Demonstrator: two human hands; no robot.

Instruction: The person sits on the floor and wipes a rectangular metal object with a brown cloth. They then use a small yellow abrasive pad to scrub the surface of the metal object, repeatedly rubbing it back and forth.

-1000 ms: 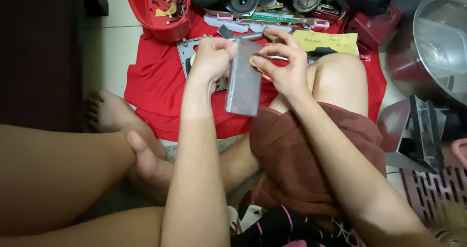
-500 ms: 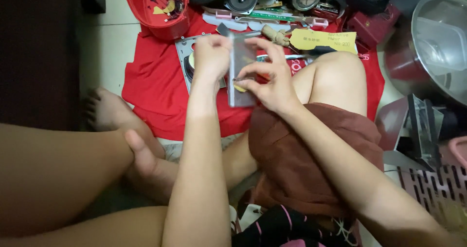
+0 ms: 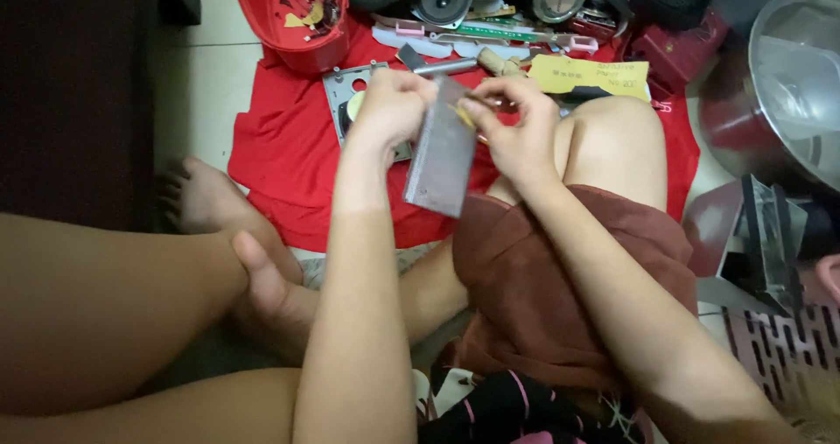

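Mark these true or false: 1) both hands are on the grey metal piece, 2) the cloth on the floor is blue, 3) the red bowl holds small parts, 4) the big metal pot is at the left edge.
1) True: the left hand and right hand both hold the grey metal piece.
2) False: the cloth is red.
3) True: the red bowl holds small parts.
4) False: the metal pot sits at the right edge.

Pale tiled floor [image 3: 206,94], dark furniture [image 3: 74,94] at left
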